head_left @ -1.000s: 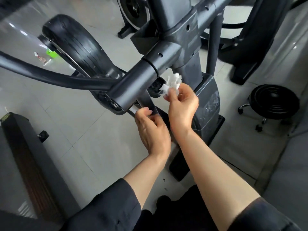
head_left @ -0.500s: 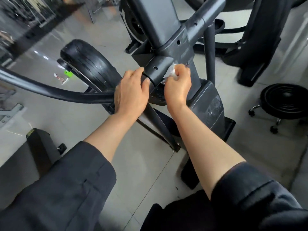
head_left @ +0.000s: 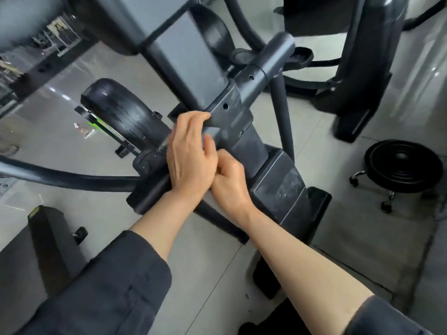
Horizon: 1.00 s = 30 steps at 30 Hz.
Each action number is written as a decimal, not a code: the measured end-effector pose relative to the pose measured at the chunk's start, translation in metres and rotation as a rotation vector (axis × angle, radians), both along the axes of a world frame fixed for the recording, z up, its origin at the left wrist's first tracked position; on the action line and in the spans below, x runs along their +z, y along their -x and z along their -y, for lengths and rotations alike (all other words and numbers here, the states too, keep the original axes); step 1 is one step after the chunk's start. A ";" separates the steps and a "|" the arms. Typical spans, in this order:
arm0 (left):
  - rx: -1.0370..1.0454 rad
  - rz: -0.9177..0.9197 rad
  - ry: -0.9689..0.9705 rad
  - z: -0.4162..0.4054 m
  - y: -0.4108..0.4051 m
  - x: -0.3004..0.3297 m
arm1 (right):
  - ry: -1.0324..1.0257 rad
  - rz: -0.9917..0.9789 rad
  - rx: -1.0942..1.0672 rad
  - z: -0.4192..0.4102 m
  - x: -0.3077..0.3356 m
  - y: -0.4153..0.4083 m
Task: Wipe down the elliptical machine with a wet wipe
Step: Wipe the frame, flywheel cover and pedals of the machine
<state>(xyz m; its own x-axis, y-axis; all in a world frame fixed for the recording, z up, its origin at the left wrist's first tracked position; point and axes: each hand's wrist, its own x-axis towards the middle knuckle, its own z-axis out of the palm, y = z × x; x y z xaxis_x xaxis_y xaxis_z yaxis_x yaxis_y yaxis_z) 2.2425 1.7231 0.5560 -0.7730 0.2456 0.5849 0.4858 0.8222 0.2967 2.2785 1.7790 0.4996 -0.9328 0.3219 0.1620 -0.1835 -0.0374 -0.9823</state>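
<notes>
The elliptical machine [head_left: 242, 122] fills the middle of the view: a dark grey upright column with a crossbar joint pierced by small round holes, a tube running up to the right, and a boxy housing at its foot. No brand name, label or writing can be read on it; the scuffed pale marks on the housing are too blurred to make out. The wet wipe is not visible. The left hand [head_left: 191, 153] lies over the joint with its fingers bent round the bar's near edge, gripping it. The right hand [head_left: 229, 182] sits just below and right of it, touching it, fingers curled inward into a loose fist; what it holds, if anything, I cannot tell, since the left hand covers the fingertips. Both forearms are bare, with dark sleeves pushed up. Left of the column is the black ribbed flywheel cover [head_left: 121, 112], and a curved black handlebar arm [head_left: 60, 176] sweeps in from the left edge. On the grey tiled floor [head_left: 338, 213] stands a black round rolling stool [head_left: 402, 165] at right
</notes>
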 end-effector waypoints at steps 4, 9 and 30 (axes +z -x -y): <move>-0.127 -0.088 0.104 -0.052 0.035 0.012 | -0.163 -0.112 -0.391 -0.080 0.005 0.046; -0.126 -0.109 0.432 -0.084 0.076 0.020 | -0.714 -0.309 -0.120 -0.111 -0.007 0.078; 0.317 0.182 0.435 -0.171 0.136 0.036 | -1.070 -0.398 0.161 -0.236 0.037 0.181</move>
<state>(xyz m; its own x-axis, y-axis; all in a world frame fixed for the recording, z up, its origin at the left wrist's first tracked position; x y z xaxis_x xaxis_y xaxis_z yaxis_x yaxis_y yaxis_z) 2.1065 1.8938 0.5918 -0.9273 0.1733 0.3318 0.1676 0.9848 -0.0459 2.0971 2.0152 0.5368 -0.7724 -0.2763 0.5719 -0.5562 0.7290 -0.3990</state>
